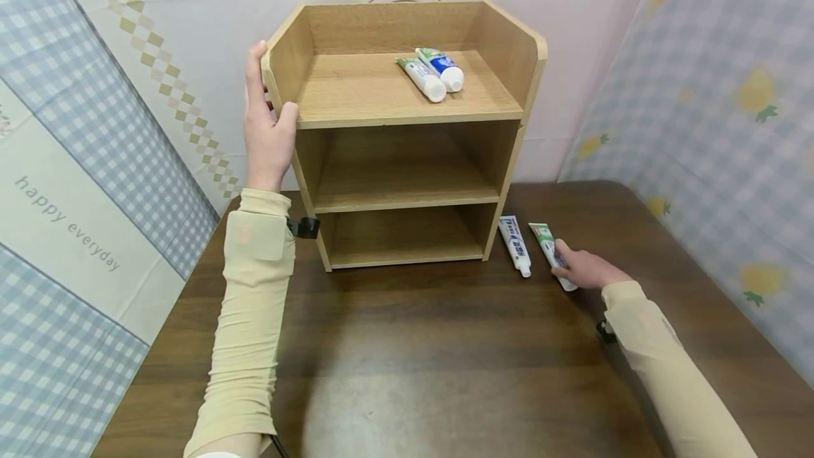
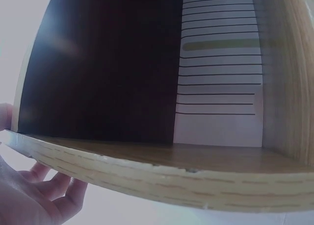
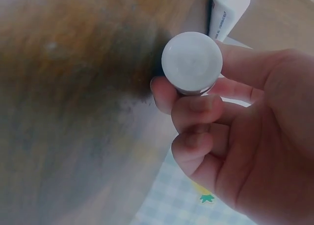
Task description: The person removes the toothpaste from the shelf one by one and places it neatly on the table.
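Note:
A small three-level wooden shelf (image 1: 407,120) stands at the back of the table. My left hand (image 1: 270,140) grips its upper left side panel, thumb at the front edge and fingers around the outside. In the right hand (image 1: 591,270) is a white and green toothpaste tube (image 1: 543,235), pinched near its cap end, low over the table; whether it touches the wood I cannot tell. The right wrist view shows its white cap (image 3: 192,61) between thumb and fingers. A white and blue toothpaste tube (image 1: 515,246) lies between that hand and the shelf.
On the shelf's top level lie two toothpaste tubes, one white and green (image 1: 421,78) and one blue and white (image 1: 444,69), side by side with caps forward. The brown table (image 1: 407,345) extends in front. Patterned cloth (image 1: 699,104) hangs around the sides and back.

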The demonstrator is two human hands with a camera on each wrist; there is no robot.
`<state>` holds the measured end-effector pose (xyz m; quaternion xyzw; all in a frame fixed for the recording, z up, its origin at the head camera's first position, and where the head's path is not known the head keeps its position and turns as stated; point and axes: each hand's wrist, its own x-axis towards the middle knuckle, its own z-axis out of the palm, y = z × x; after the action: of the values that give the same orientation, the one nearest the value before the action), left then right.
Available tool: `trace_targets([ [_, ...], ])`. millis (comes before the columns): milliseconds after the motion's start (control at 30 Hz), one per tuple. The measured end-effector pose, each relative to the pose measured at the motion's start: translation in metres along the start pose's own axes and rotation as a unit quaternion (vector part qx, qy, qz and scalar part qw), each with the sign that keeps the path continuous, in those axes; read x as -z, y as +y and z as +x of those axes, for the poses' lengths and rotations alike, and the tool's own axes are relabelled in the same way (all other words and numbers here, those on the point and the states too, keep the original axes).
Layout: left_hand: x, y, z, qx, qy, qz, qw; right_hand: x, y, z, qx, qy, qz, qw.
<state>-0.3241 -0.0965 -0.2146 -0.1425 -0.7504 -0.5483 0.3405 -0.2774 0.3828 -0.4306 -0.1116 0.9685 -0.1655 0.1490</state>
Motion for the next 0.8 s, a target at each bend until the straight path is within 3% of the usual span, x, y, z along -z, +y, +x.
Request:
trace_targets([
  [567, 0.005, 0.0, 0.001, -0.014, 0.008, 0.005, 0.9999, 0.006, -0.001, 0.02, -0.012, -0.001, 0.006, 1.0],
  [800, 0.003, -0.001, 0.001, 0.002, -0.006, 0.004, 1.0, 0.005, 0.001, 0.017, -0.017, -0.004, -0.004, 1.0],
])
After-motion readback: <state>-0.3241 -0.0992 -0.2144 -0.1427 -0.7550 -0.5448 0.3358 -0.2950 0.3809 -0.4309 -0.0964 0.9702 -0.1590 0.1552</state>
